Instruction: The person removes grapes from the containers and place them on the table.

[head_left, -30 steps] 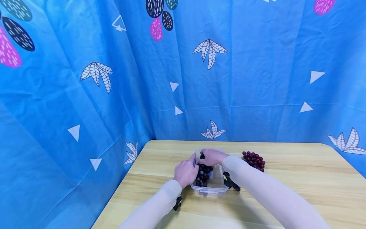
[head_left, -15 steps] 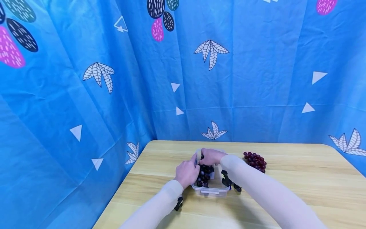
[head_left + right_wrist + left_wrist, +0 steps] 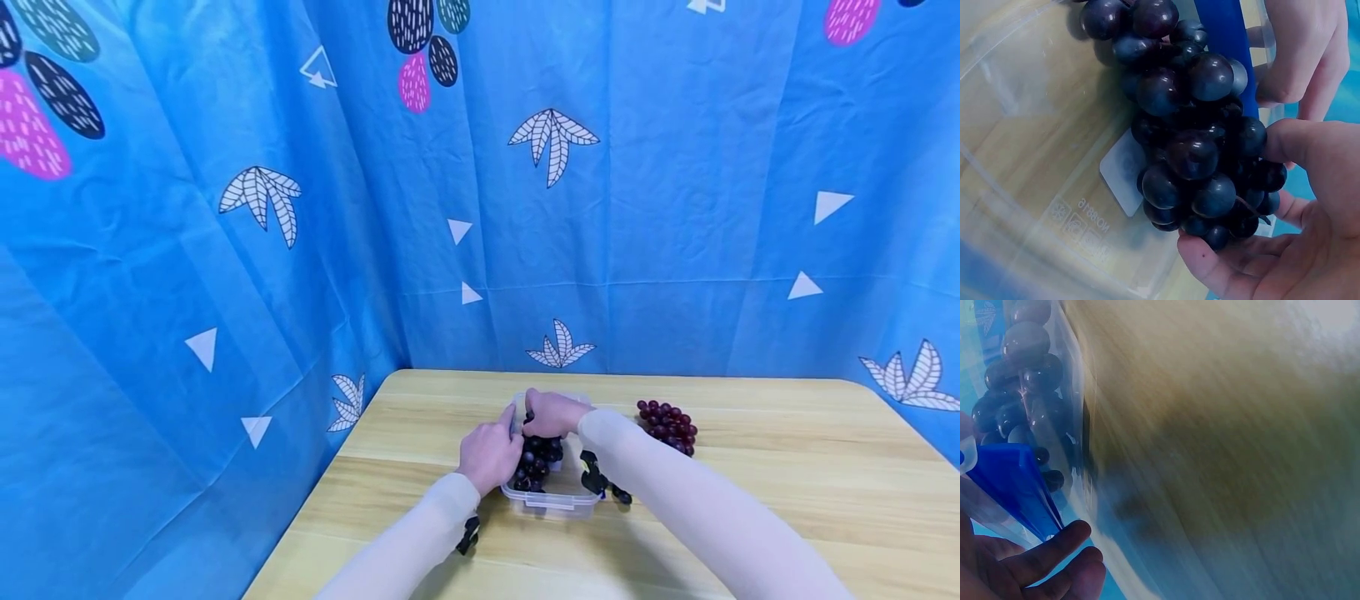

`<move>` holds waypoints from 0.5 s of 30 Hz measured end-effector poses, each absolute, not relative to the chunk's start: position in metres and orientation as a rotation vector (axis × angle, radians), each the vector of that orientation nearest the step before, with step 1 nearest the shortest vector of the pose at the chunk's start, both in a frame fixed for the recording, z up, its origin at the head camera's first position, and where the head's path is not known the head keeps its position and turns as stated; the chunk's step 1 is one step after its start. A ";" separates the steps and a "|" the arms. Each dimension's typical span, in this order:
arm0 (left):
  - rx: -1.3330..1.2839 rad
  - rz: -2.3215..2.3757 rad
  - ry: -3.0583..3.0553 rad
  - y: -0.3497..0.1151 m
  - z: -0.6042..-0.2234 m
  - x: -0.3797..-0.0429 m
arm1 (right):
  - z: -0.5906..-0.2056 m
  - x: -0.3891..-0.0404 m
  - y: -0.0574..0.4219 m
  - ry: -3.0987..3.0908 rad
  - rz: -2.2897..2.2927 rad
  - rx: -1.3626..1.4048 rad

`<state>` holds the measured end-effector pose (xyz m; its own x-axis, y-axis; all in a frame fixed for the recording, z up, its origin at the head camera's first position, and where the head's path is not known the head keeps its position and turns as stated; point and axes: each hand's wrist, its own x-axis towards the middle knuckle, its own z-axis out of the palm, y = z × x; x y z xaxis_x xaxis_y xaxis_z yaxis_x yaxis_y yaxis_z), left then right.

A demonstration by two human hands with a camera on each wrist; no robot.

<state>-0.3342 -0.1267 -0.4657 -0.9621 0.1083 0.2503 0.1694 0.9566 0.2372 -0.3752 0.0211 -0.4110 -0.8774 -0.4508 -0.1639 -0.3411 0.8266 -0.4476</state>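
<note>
A clear plastic container (image 3: 551,502) stands on the wooden table with a bunch of dark grapes (image 3: 1179,150) along its left side. My right hand (image 3: 555,414) reaches in at the far end and holds that bunch, thumb on one side and fingertips on the other in the right wrist view. My left hand (image 3: 490,454) grips the container's left wall. In the left wrist view its fingers lie outside, against a blue latch flap (image 3: 1016,481). The left thumb's hold on the wall is partly hidden.
A bunch of red grapes (image 3: 667,427) lies on the table (image 3: 787,483) right of the container, partly behind the right sleeve. A blue patterned curtain (image 3: 675,208) hangs behind and to the left. Black wrist gear (image 3: 592,473) sits under the right forearm.
The right hand has shifted very slightly at the container's far end, still holding the dark grapes. The left hand stays on the container wall. The head view has tilted a little.
</note>
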 end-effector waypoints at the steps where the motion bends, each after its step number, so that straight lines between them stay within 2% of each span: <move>1: -0.208 -0.383 -2.877 -0.127 -0.466 -0.334 | -0.411 -0.374 0.021 2.747 -0.602 -0.621; 15: -0.206 -0.380 -2.881 -0.127 -0.464 -0.333 | -0.408 -0.374 0.029 2.918 -0.484 -0.769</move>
